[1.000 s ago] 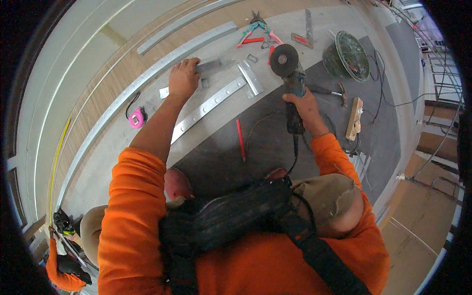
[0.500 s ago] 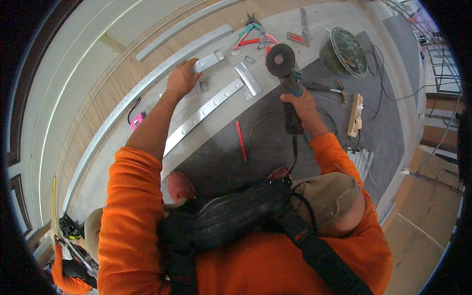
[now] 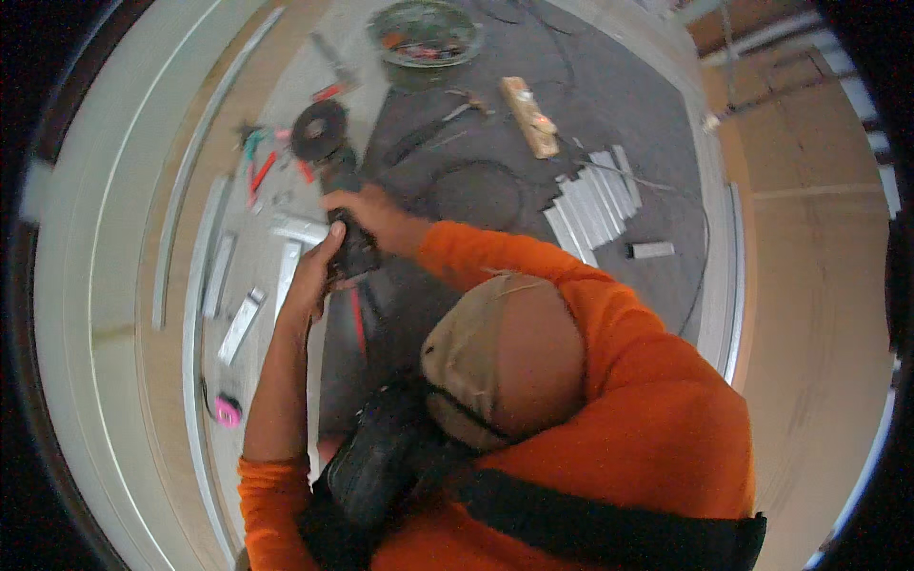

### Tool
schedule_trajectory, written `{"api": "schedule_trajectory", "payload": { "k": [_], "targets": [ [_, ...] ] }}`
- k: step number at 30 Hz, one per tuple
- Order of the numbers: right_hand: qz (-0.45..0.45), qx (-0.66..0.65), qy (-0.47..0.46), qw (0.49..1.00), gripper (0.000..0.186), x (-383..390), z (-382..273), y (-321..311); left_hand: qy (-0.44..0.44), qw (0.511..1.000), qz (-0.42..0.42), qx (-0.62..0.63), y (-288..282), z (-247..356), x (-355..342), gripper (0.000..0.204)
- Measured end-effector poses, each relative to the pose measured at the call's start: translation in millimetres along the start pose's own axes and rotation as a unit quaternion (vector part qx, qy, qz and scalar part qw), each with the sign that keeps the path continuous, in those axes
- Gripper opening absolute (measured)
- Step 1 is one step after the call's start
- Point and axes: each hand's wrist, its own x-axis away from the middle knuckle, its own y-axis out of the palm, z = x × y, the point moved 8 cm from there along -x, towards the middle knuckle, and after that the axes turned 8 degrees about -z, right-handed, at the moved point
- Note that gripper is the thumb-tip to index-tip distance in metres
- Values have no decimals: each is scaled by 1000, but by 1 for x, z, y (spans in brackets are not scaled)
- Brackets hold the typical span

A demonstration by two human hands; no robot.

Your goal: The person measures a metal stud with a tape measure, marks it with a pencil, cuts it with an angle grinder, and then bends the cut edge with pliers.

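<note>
An angle grinder [image 3: 345, 181] with a dark round disc at its far end is between my hands. My right hand [image 3: 383, 221] is wrapped around its body from the right. On the left side of its rear part, my left hand [image 3: 319, 266] is closed against the tool, its fingers partly hidden. Metal profile pieces [image 3: 299, 227] lie just left of the grinder, partly covered by my left hand. A short metal channel piece [image 3: 240, 326] rests farther left on the floor. Below the grinder lies a red pencil-like stick [image 3: 358, 324].
A bucket [image 3: 426, 38] with debris stands at the far side. Nearby are a hammer [image 3: 433, 128], a wooden block with sockets [image 3: 529, 116] and red-handled snips [image 3: 259, 176]. Several cut metal strips [image 3: 595, 205] lie at right; a pink tape measure [image 3: 228, 410] sits left. Cables cross the floor.
My left hand has let go of the short metal piece and come to the grinder's rear. My view has turned rightward, and the grinder now appears farther left, still in my right hand.
</note>
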Motion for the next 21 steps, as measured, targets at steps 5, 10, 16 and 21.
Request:
{"api": "schedule_trajectory", "payload": {
  "k": [5, 10, 16, 21],
  "targets": [
    [-109, -53, -110, 986, 36, 14, -16, 17, 52, 995, -31, 76, 43, 21, -1, 76],
    [-117, -2, -70, 991, 24, 26, -39, -3, 122, 983, -37, 129, 65, 44, 3, 53],
    [299, 415, -317, 798, 27, 84, -130, -218, 136, 981, -12, 141, 42, 58, 6, 41],
    [424, 673, -100, 597, 32, 143, -157, -386, 114, 986, 11, 120, 38, 47, 6, 44]
  ]
}}
